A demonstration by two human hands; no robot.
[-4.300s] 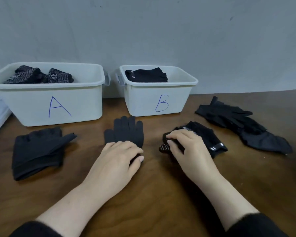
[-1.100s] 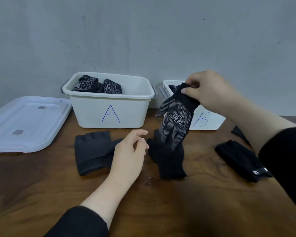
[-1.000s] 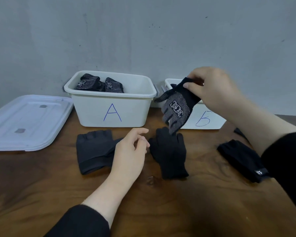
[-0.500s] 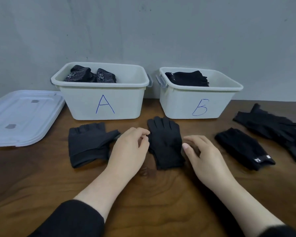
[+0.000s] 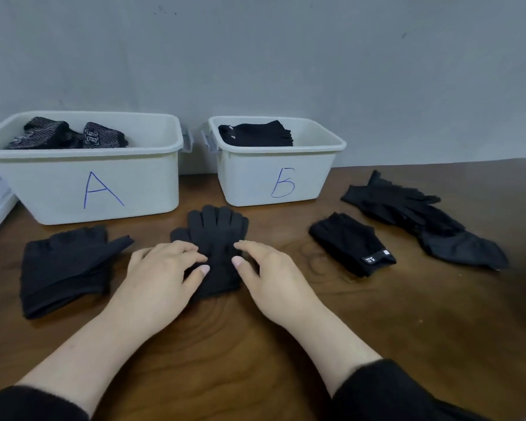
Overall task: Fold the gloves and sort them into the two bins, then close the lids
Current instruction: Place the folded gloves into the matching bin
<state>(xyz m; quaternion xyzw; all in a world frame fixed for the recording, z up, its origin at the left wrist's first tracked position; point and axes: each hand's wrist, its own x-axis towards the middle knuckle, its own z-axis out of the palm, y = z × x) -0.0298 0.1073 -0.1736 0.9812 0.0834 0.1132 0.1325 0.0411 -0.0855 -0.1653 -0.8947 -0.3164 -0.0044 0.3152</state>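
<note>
Both my hands on the middle glove, ready to fold it.

My left hand [image 5: 164,270] and right hand [image 5: 266,273] rest loosely spread on the black glove [image 5: 216,238]; next it needs folding. At twelve o'clock stand bin A [image 5: 82,180] and bin B [image 5: 274,177], lids off.

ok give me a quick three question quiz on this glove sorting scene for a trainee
1. True or false: both bins have their lids on.
2. Which bin holds the dotted, patterned gloves? a) bin A b) bin B
3. What do the left hand and right hand rest on?

Key: 1. False, both are open. 2. a, the patterned gloves lie in bin A. 3. The plain black glove lying flat on the table in front of the bins.
</note>
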